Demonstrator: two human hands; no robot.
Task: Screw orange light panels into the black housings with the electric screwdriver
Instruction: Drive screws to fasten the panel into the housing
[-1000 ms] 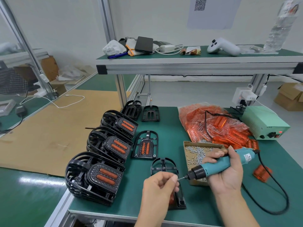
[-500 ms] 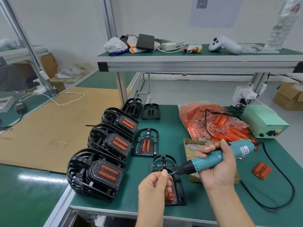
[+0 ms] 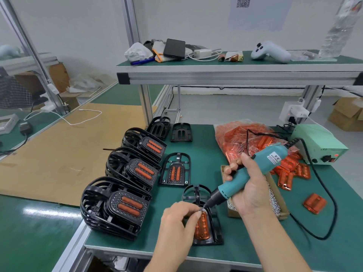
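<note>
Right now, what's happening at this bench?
A person is fastening an orange light panel into a black plastic housing at the front of the green table. The right hand grips a teal electric screwdriver, tip down at the panel's top, while the left hand pinches something at the bit, probably a screw. Finished assemblies stand stacked to the left.

Screw box (image 3: 275,195) right of housing (image 3: 204,216)

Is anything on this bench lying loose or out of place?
Yes: one orange light panel lies alone on the green mat, apart from the heap spilling from the plastic bag. Nothing looks damaged.
</note>
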